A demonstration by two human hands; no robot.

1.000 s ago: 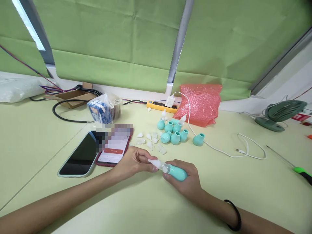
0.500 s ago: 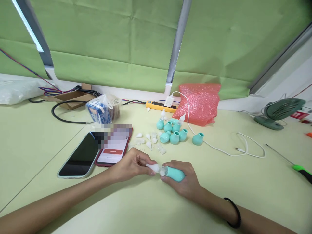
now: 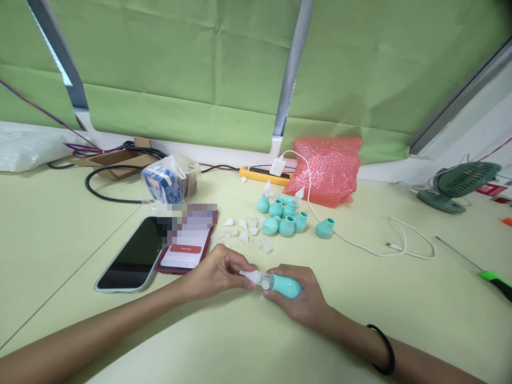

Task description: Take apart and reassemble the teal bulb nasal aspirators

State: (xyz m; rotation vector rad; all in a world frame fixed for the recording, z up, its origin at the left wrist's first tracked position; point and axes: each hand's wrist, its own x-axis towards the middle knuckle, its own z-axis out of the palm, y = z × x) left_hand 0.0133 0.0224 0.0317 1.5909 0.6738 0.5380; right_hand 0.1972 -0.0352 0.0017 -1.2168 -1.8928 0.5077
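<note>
Your right grip point(image 3: 306, 297) is holding a glossy teal, pear-shaped bulb point(image 3: 286, 286), and your left grip point(image 3: 223, 272) is pinching a white conical nozzle point(image 3: 252, 276); a clear plastic connector point(image 3: 266, 279) is sitting between both grips. The bulb is probably feeling light, squeezable and slippery (that sheen is suggesting soft rubber), so its broad belly is offering the safest hold.

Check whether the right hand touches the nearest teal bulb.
Touching. The head view shows the right hand closed around the teal bulb, with no gap between.
</note>
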